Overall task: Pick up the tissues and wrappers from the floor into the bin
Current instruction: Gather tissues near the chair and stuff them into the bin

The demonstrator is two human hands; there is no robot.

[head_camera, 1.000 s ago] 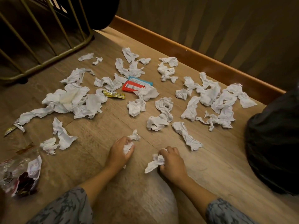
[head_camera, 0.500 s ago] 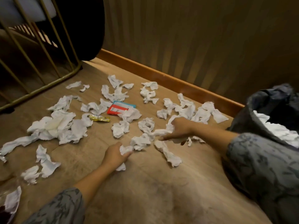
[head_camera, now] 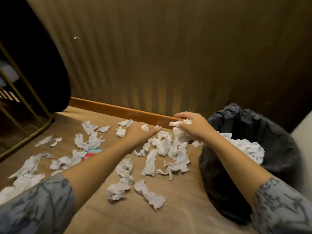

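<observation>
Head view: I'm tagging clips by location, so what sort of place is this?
Probably a room in a home: wood-look floor, wooden skirting board under a ribbed wall, and a bag-lined bin.

we note a wood-look floor (head_camera: 177,208) running to an orange-brown skirting board (head_camera: 121,109) at the foot of a ribbed, tan wall (head_camera: 168,56). at far left stands a brass-coloured metal frame (head_camera: 25,137) on the floor, with a large dark rounded object (head_camera: 42,65) just behind it against the wall. a pale surface (head_camera: 302,125) shows at the right edge.
</observation>
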